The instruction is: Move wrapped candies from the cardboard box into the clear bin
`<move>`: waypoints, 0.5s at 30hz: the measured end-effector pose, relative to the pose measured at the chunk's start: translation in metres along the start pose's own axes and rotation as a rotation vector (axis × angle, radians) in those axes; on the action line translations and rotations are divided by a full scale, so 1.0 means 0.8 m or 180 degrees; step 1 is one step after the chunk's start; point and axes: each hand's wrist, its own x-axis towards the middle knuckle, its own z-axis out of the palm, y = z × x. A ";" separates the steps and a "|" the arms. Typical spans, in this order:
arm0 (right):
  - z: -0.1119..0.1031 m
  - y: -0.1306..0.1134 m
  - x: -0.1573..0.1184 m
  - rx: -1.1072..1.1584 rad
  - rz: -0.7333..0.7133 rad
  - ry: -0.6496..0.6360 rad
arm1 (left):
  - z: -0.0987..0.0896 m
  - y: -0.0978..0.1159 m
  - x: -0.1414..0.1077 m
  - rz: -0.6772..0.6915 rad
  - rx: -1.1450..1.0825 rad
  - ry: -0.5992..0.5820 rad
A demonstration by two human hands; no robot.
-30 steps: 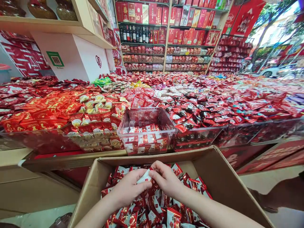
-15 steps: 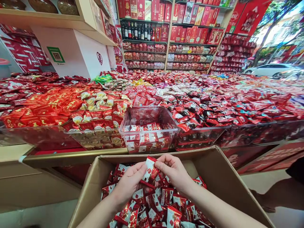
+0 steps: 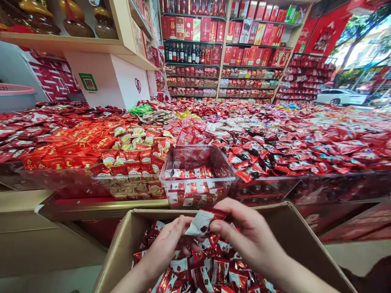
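My right hand [image 3: 247, 232] pinches a small red and white candy packet [image 3: 200, 222] between thumb and fingers, above an open cardboard box. The packet is tilted, its white side with dark red dots facing me. Close by its left corner is my left hand [image 3: 166, 242], thumb raised and fingers loosely apart below the packet; whether a fingertip touches it I cannot tell. Many matching candy packets [image 3: 180, 266] lie loose in the cardboard box [image 3: 114, 252] under both hands. Just behind the box stands a clear plastic bin [image 3: 195, 179] with rows of the same packets in it.
Heaped bins of red snack packets [image 3: 79, 140], durian candies [image 3: 131, 156] and dark-red packets [image 3: 259, 154] flank the clear bin. A gold counter edge [image 3: 122, 205] runs behind the box. Farther back rise shelves [image 3: 222, 61] of bottles and gift boxes; a white pillar [image 3: 100, 79] stands left.
My right hand has turned and lifted the packet slightly, tilting it sideways. My left hand's grip on it has loosened. The view has shifted a little, so the surroundings sit lower.
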 end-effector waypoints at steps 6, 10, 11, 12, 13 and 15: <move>-0.033 -0.058 0.128 -0.0948 -0.0574 0.0181 | 0.005 -0.016 0.007 -0.0224 0.0498 -0.0032; -0.005 -0.019 0.213 -0.1614 0.0895 -0.0601 | 0.006 -0.022 0.003 -0.0340 0.0907 -0.0276; 0.006 -0.007 0.225 -0.1705 0.1188 -0.0799 | 0.004 -0.023 0.002 -0.0343 0.1066 -0.0385; 0.016 0.004 0.233 -0.1747 0.1401 -0.0967 | 0.001 -0.023 0.002 -0.0301 0.1256 -0.0500; 0.026 0.013 0.238 -0.1753 0.1554 -0.1115 | -0.003 -0.024 0.001 -0.0233 0.1468 -0.0619; 0.044 0.027 0.241 -0.1717 0.1809 -0.1376 | -0.011 -0.026 0.002 -0.0092 0.1872 -0.0818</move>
